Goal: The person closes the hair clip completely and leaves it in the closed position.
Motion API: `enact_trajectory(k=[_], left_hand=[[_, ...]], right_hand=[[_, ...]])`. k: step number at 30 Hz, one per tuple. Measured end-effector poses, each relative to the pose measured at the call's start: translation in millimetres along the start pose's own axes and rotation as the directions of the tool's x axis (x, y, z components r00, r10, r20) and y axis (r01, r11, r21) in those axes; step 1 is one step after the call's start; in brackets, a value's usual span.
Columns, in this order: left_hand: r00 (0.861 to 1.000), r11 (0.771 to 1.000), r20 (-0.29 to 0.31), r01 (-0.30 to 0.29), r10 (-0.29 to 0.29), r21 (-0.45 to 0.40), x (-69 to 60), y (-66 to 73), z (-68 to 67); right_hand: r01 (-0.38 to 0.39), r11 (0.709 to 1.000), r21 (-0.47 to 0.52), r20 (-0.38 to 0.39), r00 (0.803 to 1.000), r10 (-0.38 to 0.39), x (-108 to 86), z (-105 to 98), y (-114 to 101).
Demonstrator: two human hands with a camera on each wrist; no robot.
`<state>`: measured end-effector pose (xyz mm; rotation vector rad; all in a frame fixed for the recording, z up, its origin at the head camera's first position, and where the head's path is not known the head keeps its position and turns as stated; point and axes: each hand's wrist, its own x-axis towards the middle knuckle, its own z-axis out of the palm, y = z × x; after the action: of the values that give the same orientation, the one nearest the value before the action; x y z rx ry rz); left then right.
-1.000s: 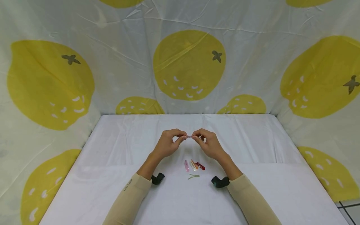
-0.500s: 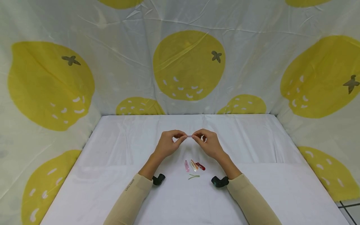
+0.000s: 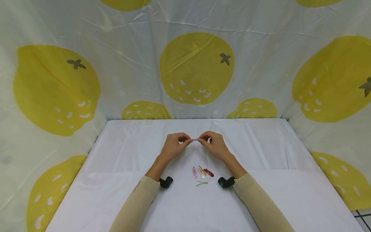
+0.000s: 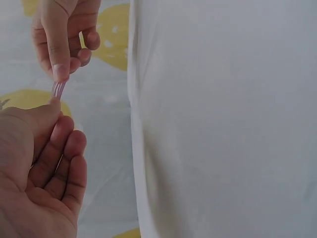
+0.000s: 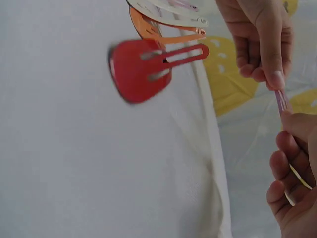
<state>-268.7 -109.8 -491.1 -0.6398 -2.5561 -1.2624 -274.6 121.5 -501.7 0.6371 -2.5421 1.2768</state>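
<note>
A small light purple hair clip [image 4: 58,90] is stretched between the two hands above the table. The left hand [image 3: 173,146] pinches one end between thumb and forefinger, and the right hand [image 3: 215,146] pinches the other end the same way. In the right wrist view the purple clip [image 5: 282,101] shows only its middle; the fingertips hide both ends. Nearer the person, on the white cloth, lie a pink clip [image 3: 194,172], a whitish clip [image 3: 201,172] beside an orange one, a red clip [image 3: 209,173] and a green clip [image 3: 202,183] with its arms spread.
A white cloth covers the table [image 3: 185,206]. Behind it and at both sides hangs a pale curtain [image 3: 130,71] printed with yellow lemons. Black devices [image 3: 166,182] are worn at both wrists, beside the beige sleeves.
The head view has shifted slightly, so the table and clips appear a little to the right. Both hands keep their pinch on the purple clip, with little visible movement.
</note>
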Motion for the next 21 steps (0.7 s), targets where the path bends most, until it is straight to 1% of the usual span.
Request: enact_trajectory(k=[8,15,21], left_hand=[[0.997,0.998,0.050,0.054,-0.055,0.023,14.1,-6.5,5.6],[0.988,0.992,0.098,0.121,-0.123,0.020,29.8,-14.2,10.3],[0.984,0.989,0.106,0.142,-0.145,0.038,36.4,-21.1,12.4]], right_hand=[[-0.015,1.000,-0.017,0.026,1.000,0.016,13.5,0,12],[-0.032,0.999,-0.019,0.040,0.999,0.033,21.5,1,29],[-0.070,0.998,-0.010,0.072,0.995,0.070,26.9,6,35]])
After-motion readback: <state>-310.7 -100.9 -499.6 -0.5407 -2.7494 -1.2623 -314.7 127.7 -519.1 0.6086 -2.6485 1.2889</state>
